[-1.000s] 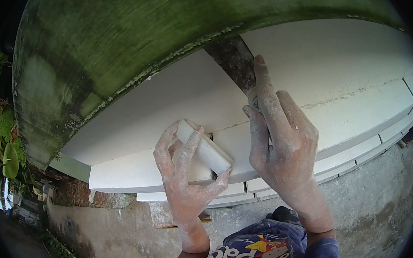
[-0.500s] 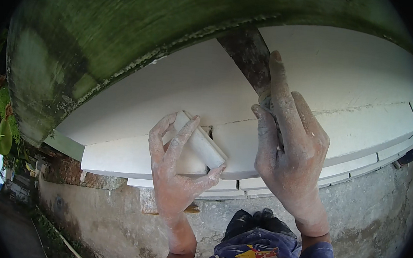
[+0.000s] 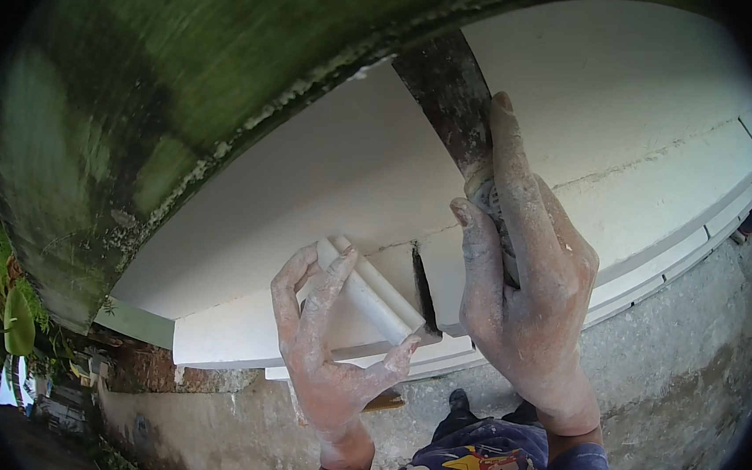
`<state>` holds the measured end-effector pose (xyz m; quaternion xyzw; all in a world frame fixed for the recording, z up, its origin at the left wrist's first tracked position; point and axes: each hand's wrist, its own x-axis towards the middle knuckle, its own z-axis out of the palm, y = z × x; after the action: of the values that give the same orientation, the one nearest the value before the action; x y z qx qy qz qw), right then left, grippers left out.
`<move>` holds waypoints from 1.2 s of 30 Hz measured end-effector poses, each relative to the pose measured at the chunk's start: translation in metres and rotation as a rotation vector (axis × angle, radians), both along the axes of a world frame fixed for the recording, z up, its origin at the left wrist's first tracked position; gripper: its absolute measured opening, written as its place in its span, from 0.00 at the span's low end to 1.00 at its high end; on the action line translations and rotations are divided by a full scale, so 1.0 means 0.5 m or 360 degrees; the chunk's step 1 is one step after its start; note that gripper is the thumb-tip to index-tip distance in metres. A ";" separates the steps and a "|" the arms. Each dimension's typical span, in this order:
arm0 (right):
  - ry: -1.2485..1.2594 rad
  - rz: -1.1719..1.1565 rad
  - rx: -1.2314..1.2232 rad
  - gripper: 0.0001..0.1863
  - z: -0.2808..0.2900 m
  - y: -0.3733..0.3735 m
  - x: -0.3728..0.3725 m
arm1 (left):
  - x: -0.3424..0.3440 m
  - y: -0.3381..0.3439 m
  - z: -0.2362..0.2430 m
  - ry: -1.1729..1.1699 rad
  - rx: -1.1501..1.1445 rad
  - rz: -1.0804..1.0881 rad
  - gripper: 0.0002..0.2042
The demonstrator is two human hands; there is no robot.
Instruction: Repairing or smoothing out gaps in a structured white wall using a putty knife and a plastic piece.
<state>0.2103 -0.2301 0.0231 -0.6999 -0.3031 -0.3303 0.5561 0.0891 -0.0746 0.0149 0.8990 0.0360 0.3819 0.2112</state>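
In the head view, the only one we have, our left hand [image 3: 322, 377] is clamped lengthwise on a short, white, plaster-like strip with a ridged, rounded face [image 3: 375, 300], fingers at its upper end and thumb at its lower end. The strip sits tilted in front of the white slabs, just left of an open joint; whether it touches them we cannot tell.

Our right hand [image 3: 535, 287] is closed around the handle of a broad, flat scraper with a dark, stained metal blade [image 3: 450, 99], index finger laid along its edge. The blade reaches up over a smooth, wide, white panel [image 3: 601, 72] to the rough lower edge of a weathered green board [image 3: 222, 55]; contact there is unclear to us.

As for progress, we see a row of thick, white, straight-edged slabs [image 3: 232, 330] already lying in line below the panel, their long seam narrow on the right. A dark, wedge-shaped gap [image 3: 425, 287] stands unfilled between two of them. The strip looks well formed to us, yet it is in hand, not set down. White residue coats both hands, so we judge the work as under way, not finished.
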 end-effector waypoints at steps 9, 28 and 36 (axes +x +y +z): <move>0.0242 -0.0081 0.0156 0.33 0.006 0.073 -0.063 | -0.094 0.211 0.024 0.0185 0.0376 -0.0138 0.49; 0.0078 -0.0241 0.0218 0.33 0.013 0.115 -0.060 | -0.101 0.237 0.015 0.0241 0.0262 -0.0263 0.49; 0.0129 -0.0169 0.0097 0.35 0.017 0.095 -0.067 | -0.093 0.240 0.006 0.0165 0.0387 -0.0243 0.50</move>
<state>0.1767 -0.1828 0.0317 -0.7105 -0.2325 -0.3398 0.5707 0.0425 0.0452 0.0178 0.9366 -0.0681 0.3194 0.1269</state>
